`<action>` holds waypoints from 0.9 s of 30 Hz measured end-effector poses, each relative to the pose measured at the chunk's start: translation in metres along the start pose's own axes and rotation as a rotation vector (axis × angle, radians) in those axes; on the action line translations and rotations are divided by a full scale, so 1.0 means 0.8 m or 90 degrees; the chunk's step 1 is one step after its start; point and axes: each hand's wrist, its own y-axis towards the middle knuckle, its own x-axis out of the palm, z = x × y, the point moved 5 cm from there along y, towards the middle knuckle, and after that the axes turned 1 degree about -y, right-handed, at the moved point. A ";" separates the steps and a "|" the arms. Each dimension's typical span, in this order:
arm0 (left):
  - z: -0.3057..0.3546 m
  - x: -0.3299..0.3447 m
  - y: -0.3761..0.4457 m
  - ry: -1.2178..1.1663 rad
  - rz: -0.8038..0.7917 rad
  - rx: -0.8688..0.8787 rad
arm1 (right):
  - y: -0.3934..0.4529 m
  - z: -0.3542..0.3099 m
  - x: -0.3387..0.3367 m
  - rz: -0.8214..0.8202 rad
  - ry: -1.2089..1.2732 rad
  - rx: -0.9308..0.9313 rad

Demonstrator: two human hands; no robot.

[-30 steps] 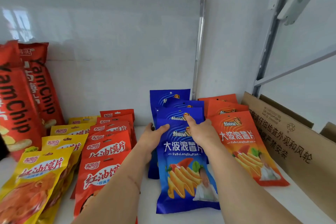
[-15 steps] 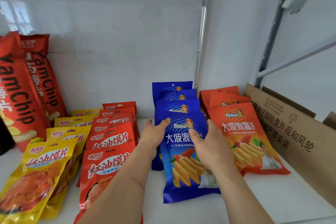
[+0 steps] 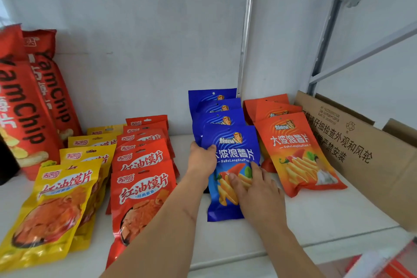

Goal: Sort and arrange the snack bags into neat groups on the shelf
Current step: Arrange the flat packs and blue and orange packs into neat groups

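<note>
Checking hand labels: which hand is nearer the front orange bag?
Right. The right hand lies on the blue bag beside the orange bag; the left hand grips the blue bag's far edge.

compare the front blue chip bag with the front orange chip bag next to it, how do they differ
The front blue bag has a blue background; the front orange bag is orange. The left hand grips the blue bag's edge and the right hand lies flat on it, while nothing touches the orange bag. The blue bag points straight back; the orange one angles rightward. Both share the same print and head a stacked row.
</note>
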 end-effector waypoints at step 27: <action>-0.007 -0.221 -0.085 0.317 0.195 0.094 | -0.139 -0.161 0.041 -0.153 0.092 -0.234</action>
